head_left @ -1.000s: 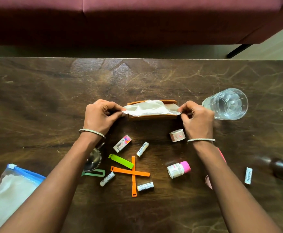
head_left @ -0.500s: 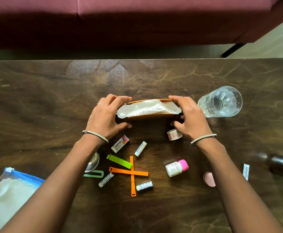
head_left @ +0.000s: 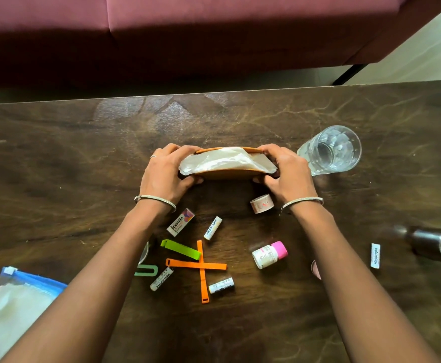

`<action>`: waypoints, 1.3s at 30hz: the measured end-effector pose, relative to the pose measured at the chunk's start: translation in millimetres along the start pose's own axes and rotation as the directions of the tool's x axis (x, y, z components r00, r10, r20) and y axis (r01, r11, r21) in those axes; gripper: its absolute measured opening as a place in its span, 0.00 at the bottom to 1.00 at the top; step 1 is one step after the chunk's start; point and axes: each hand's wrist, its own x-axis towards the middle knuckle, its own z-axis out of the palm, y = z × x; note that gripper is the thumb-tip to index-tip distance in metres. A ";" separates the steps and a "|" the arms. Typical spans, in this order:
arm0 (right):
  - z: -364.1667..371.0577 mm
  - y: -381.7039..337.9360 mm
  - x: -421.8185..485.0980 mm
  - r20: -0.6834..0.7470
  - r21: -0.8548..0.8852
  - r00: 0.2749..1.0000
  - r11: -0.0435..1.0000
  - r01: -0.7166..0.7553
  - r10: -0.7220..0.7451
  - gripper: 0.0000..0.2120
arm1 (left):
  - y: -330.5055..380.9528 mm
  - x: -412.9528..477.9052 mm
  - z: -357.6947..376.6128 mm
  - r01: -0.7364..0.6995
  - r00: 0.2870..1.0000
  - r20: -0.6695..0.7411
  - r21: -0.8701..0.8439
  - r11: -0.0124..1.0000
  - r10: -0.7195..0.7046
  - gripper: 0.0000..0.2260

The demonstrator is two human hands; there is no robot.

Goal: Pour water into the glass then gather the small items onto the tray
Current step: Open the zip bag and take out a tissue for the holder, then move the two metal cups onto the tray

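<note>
Seen from above, we grip the tray (head_left: pixel 227 173) at mid-table with both hands, the left hand (head_left: pixel 165 176) closed around its left end and the right hand (head_left: pixel 287 174) closed around its right end, thumbs on the near edge and fingers curled over the far rim. A crumpled white tissue (head_left: pixel 222 161) lies across the tray's top. The glass (head_left: pixel 330 150) stands just right of our right hand, clear, on the dark wooden table (head_left: pixel 83 158).

The small items lie loose on the table, nearer to us than the tray and between our forearms: a tape roll (head_left: pixel 262 203) just beside the right wrist, a Camlin box (head_left: pixel 180 222), a battery (head_left: pixel 213 228) beside it, a green strap (head_left: pixel 180 249), two orange straps (head_left: pixel 200 268) crossed over each other, two more batteries (head_left: pixel 220 285) near the straps, and a white bottle (head_left: pixel 269 255) with a pink cap lying on its side. A green clip (head_left: pixel 147 270) peeks out by the left forearm. A fourth battery (head_left: pixel 375 255) lies well to the right, near a steel jug (head_left: pixel 439 244) at the frame edge. A zip bag (head_left: pixel 12 305) with a blue seal sits at lower left, and a maroon sofa (head_left: pixel 188 30) runs behind the table
</note>
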 end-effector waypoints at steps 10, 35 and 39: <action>-6.8 -6.3 -16.1 0.004 -0.028 0.991 0.991 -0.132 0.132 0.35 | 7.2 -19.4 -17.5 0.136 0.990 -0.003 -0.125 0.983 -0.138 0.36; 26.4 -73.0 -250.5 -0.289 0.406 0.857 0.865 -0.294 0.427 0.13 | 76.5 -184.0 -1.0 0.184 0.983 0.072 -0.356 0.916 -0.169 0.03; 20.5 -53.5 -266.3 -0.257 0.428 0.836 0.833 -0.350 0.484 0.17 | 89.5 -172.8 12.2 0.142 0.990 0.067 -0.295 0.945 -0.128 0.04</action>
